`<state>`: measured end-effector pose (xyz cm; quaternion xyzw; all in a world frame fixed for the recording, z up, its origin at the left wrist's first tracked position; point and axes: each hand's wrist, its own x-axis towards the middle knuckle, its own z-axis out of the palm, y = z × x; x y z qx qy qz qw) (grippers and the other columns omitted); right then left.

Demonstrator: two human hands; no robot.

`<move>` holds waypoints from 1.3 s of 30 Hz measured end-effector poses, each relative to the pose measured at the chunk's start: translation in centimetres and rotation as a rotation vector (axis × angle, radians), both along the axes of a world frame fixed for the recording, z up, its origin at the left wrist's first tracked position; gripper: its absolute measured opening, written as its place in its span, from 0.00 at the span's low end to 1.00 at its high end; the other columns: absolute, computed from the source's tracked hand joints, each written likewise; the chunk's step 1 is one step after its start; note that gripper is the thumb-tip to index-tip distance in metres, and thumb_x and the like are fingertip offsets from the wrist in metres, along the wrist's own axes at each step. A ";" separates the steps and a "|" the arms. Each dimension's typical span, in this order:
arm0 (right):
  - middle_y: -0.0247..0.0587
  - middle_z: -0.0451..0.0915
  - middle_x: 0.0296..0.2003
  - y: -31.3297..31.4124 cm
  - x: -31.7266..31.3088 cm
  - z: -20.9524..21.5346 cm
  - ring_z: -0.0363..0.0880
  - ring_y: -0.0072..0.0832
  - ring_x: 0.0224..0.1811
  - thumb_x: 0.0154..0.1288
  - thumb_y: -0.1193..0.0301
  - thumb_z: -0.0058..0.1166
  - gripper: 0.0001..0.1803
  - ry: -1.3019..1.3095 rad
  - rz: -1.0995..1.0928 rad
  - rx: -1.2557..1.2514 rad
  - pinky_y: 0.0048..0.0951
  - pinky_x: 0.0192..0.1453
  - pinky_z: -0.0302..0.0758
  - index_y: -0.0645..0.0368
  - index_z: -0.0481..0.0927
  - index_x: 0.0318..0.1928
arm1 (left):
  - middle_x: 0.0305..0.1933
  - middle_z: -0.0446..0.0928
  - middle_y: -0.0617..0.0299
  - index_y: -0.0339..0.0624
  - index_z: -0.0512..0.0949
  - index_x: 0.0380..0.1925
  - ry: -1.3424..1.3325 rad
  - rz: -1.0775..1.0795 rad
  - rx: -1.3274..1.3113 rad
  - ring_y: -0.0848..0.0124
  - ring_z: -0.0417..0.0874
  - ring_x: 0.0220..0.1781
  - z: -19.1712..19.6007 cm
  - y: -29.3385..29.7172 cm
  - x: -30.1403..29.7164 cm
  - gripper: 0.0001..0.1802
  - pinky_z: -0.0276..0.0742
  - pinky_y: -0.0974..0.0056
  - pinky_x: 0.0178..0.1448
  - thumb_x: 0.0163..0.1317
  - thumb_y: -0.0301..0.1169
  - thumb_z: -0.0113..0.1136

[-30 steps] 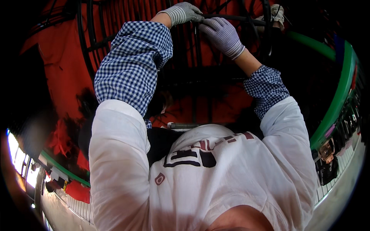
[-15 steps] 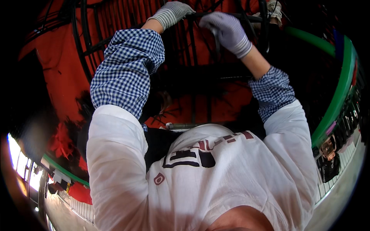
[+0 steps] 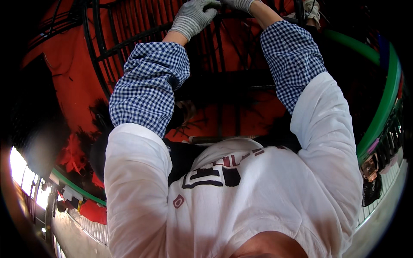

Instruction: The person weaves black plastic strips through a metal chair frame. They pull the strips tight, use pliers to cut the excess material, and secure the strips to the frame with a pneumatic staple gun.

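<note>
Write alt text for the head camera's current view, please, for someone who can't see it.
A person's striped-gloved left hand and right hand are close together at the top edge, over black bars and a red surface; whatever they hold is unclear. Blue-and-white checked sleeves cover the forearms, and a green rail curves along the right.

Place: workshop or factory floor, by appearance; exact trade cannot be told. Evidence, itemised:
– Framework of slim black bars, apparently metal (image 3: pixel 133 42), over bright red sheeting (image 3: pixel 73 96).
– Thick, smooth green edging (image 3: pixel 390 88), running along the right.
– Worker's hands (image 3: pixel 193 18) in striped grey-and-white knit gloves; blue-and-white checked fabric oversleeves (image 3: pixel 146 81).
– Second person's pale glove (image 3: pixel 311 10), upper right.
– Pale grey hard floor (image 3: pixel 84 241); bright window-like opening (image 3: pixel 28 180), far left.
</note>
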<state>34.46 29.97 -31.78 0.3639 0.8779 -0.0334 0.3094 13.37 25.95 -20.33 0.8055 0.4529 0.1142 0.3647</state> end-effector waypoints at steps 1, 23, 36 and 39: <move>0.35 0.81 0.57 0.3 -3.2 2.6 0.83 0.35 0.53 0.76 0.62 0.47 0.22 0.009 0.001 -0.088 0.33 0.53 0.80 0.45 0.73 0.68 | 0.56 0.80 0.56 0.46 0.82 0.53 0.102 0.022 -0.113 0.56 0.80 0.58 0.4 0.1 -1.8 0.21 0.76 0.54 0.64 0.67 0.44 0.53; 0.34 0.77 0.56 -14.2 -3.0 9.9 0.76 0.33 0.59 0.65 0.67 0.57 0.24 0.650 -0.129 0.553 0.41 0.63 0.75 0.42 0.75 0.63 | 0.48 0.86 0.54 0.40 0.82 0.55 0.118 -0.227 -0.676 0.62 0.85 0.46 -4.2 3.1 0.3 0.22 0.82 0.59 0.52 0.67 0.42 0.62; 0.40 0.81 0.41 -12.8 -2.8 12.8 0.79 0.41 0.47 0.62 0.73 0.58 0.10 1.067 -0.303 0.400 0.40 0.52 0.76 0.53 0.82 0.45 | 0.50 0.84 0.63 0.49 0.85 0.47 0.114 -0.726 0.351 0.59 0.84 0.47 -9.0 3.3 -1.4 0.16 0.81 0.58 0.51 0.71 0.34 0.48; 0.45 0.78 0.34 -12.2 -3.0 13.5 0.78 0.45 0.41 0.61 0.78 0.55 0.06 1.311 -0.453 0.286 0.40 0.42 0.77 0.59 0.81 0.39 | 0.49 0.85 0.63 0.50 0.86 0.46 0.145 -0.600 0.159 0.59 0.85 0.47 -9.2 3.4 -1.7 0.16 0.81 0.58 0.50 0.71 0.34 0.48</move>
